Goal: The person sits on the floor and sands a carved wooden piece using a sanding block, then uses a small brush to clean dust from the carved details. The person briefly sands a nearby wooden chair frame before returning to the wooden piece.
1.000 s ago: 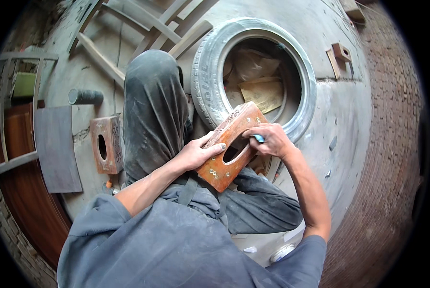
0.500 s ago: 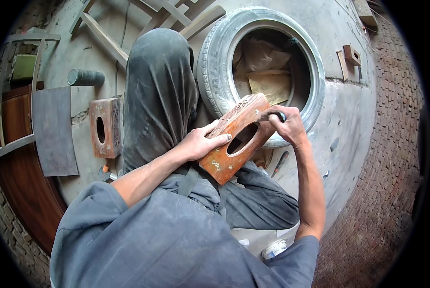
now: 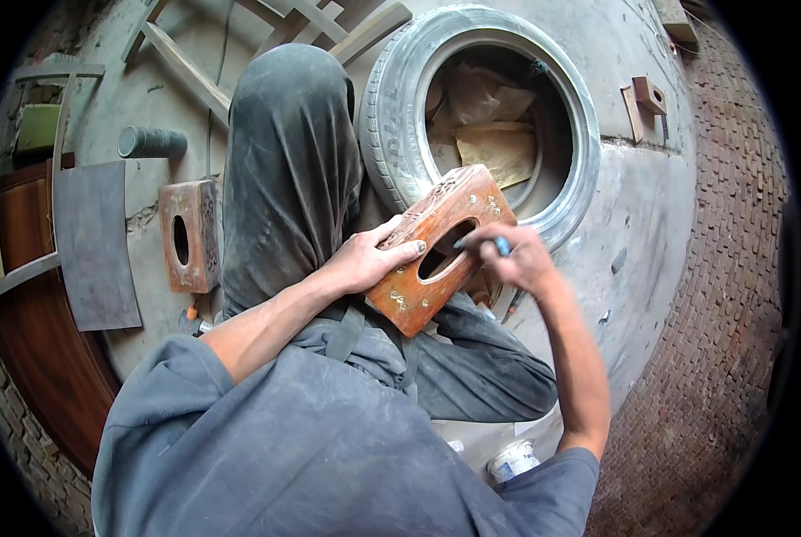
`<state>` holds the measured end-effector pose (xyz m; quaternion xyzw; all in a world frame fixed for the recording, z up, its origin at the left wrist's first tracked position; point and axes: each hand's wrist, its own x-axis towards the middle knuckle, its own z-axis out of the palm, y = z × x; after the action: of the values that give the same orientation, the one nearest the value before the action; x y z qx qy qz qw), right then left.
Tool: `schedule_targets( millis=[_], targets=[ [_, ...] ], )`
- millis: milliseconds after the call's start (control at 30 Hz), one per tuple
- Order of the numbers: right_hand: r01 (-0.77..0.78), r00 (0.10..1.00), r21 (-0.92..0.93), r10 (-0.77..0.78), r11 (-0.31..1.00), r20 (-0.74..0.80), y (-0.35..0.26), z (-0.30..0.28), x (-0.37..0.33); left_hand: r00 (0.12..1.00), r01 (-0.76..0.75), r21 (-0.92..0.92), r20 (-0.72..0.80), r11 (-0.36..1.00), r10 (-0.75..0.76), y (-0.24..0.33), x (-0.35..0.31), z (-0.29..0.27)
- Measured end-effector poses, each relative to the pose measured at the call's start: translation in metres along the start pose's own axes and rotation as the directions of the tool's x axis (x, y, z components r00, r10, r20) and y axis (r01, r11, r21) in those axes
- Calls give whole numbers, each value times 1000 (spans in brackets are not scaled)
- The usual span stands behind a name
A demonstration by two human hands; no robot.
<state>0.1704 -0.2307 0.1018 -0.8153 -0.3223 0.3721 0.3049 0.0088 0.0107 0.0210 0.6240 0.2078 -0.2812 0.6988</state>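
Observation:
A carved reddish-brown wooden tissue box [image 3: 409,300] with an oval opening lies tilted over my lap. My left hand [image 3: 366,261] grips its left long side, thumb on the top face and fingers down the carved side. Over the right edge of the oval opening is my right hand [image 3: 515,259], its fingers closed and slightly smeared by motion. Between them shows a small dark and blue thing [image 3: 502,245], whose kind I cannot make out. Pale flower-like inlays dot the box's top near both ends.
A dusty tyre [image 3: 387,116] lies beyond the box, with bags and yellowish paper inside. Left of my knee stands another carved tissue box [image 3: 201,251], near a green cylinder [image 3: 152,142] and a grey panel [image 3: 94,251]. A white tub [image 3: 513,460] sits by my right elbow.
My right hand has moved left and down from the box's upper right corner to the oval opening's edge. The left hand keeps its hold; the whole view has shifted slightly.

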Motion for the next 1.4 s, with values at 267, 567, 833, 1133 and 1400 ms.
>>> schedule_targets(
  millis=[267,567,833,1133,1400],
  targets=[
    [138,983,-321,-168,937,-68,-10,25,-31,998,41,9,41,999,-41,11,-4,-3],
    [131,982,-291,-166,948,-96,-44,56,-53,1000,-6,13,-18,1000,6,-12,4,3],
    [-199,907,329,300,923,-295,-42,10,-43,999,37,87,-23,995,-35,-3,0,1],
    [-103,976,-319,34,942,-216,3,-1,-24,999,32,153,-43,988,-26,-4,1,2],
    [261,956,-539,-138,801,258,-15,-44,22,998,55,193,-38,980,-49,-4,3,1]
  ],
)
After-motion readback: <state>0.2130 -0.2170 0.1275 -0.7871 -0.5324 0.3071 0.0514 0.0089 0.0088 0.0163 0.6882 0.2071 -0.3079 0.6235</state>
